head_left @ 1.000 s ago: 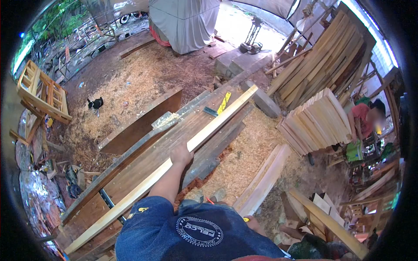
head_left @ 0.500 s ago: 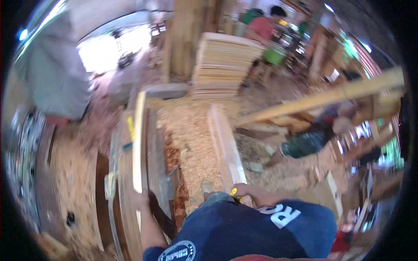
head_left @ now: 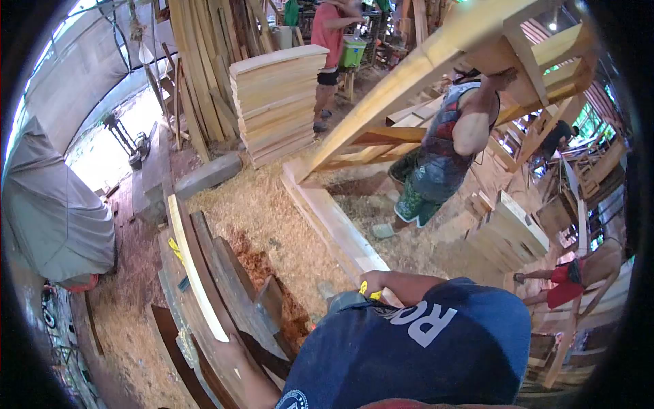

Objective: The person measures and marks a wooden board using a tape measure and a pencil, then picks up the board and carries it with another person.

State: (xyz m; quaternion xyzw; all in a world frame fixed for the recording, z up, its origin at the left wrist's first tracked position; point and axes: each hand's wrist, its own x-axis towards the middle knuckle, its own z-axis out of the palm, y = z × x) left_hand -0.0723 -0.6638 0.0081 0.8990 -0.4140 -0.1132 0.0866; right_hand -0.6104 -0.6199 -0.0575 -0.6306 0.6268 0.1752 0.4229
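My left hand (head_left: 230,351) is closed round the near end of a long pale wooden strip (head_left: 194,269), which stands on edge over several darker planks (head_left: 235,283). A yellow tool (head_left: 175,249) with a dark blue end lies on the planks to the left of the strip. At my waist, my right hand (head_left: 383,285) is curled round a small yellow object (head_left: 370,292) with dark marks, whose kind I cannot make out. Just beyond that hand, a long pale beam (head_left: 337,228) lies over the sawdust.
A co-worker (head_left: 443,150) on the right holds up a large wooden frame (head_left: 409,78). A stack of boards (head_left: 278,102) stands ahead, with another person (head_left: 329,41) behind it. A further person in red shorts (head_left: 569,283) is at far right. A covered object (head_left: 58,204) stands left.
My view has swung to the right and steadied. The large frame and the co-worker holding it now stand upright nearer the middle. Both my hands keep their holds.
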